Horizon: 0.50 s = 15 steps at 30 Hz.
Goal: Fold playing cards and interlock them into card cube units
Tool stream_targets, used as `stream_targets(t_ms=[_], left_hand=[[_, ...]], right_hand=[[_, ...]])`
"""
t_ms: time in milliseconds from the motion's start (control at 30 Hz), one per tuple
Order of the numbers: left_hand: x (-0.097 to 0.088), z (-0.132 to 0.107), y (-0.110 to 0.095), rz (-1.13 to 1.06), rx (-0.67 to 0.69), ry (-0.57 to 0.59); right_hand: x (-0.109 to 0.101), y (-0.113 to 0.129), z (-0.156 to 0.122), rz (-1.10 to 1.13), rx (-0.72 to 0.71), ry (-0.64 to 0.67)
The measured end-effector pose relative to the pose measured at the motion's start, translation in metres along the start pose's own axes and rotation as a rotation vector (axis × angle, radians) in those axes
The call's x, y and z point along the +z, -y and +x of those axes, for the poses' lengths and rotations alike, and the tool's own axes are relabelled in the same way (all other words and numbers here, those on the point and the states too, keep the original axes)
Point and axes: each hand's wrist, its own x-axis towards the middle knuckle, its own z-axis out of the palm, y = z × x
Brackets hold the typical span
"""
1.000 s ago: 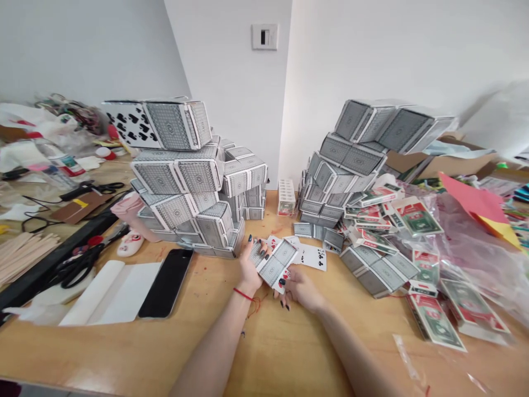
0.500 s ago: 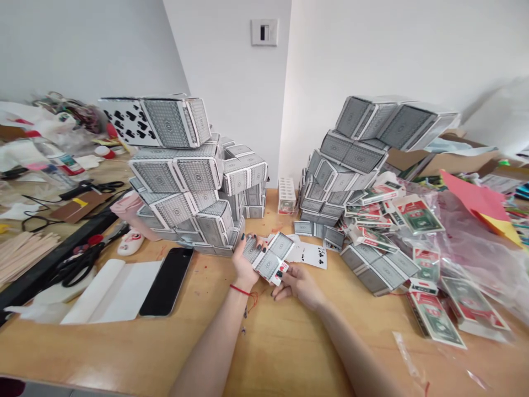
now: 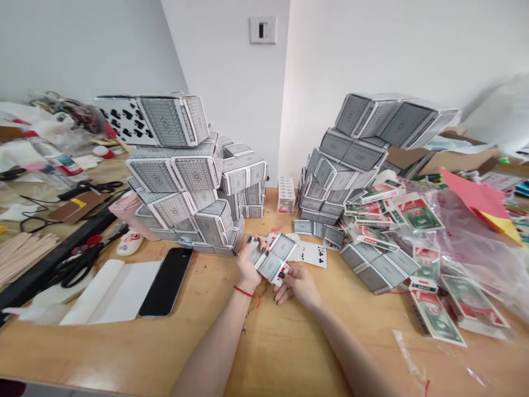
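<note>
Since the earlier frame, my left hand (image 3: 249,264) and the playing cards (image 3: 275,258) have shifted slightly to the right, and my right hand (image 3: 298,288) sits a little lower. Both hands are above the tabletop (image 3: 281,353), just in front of the left tower. The left grip is pressed together on the cards, with dark-nailed fingers (image 3: 261,246) curled over their upper edge. A red string (image 3: 243,291) circles that wrist. The right grip pinches the lower corner of the cards. The cards are held tilted, their gray patterned backs upward and a red-marked face showing at that corner. Just beyond them lie 2 or more face-up cards with black clubs (image 3: 314,256).

Left tower (image 3: 177,182): gray-backed card panels built into boxes, topped by a black-and-white panel (image 3: 124,120). Right tower (image 3: 349,160): similar boxes, leaning. Between the 2 towers stands a small card rack (image 3: 286,194). To the right are red-and-green card packs (image 3: 417,214) on a plastic bag (image 3: 467,242), with red paper (image 3: 475,201) beyond. To the left are a black phone (image 3: 167,281), a white sheet (image 3: 111,292), black-handled scissors (image 3: 76,264) and wooden sticks (image 3: 20,256). A wall switch (image 3: 263,30) is behind the towers.
</note>
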Motion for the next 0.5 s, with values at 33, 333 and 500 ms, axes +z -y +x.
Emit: stream_targets(t_ms=[33,333,500], left_hand=[[0.0,0.0,0.0,0.006,-0.003,0.004],[0.001,-0.001,0.002,0.089,0.004,0.017],[-0.002,0.002,0.002,0.107,0.01,-0.015]], right_hand=[[0.0,0.0,0.0,-0.002,0.002,-0.002],[0.0,0.0,-0.001,0.002,0.008,0.016],[-0.01,0.01,-0.004,0.03,0.0,0.213]])
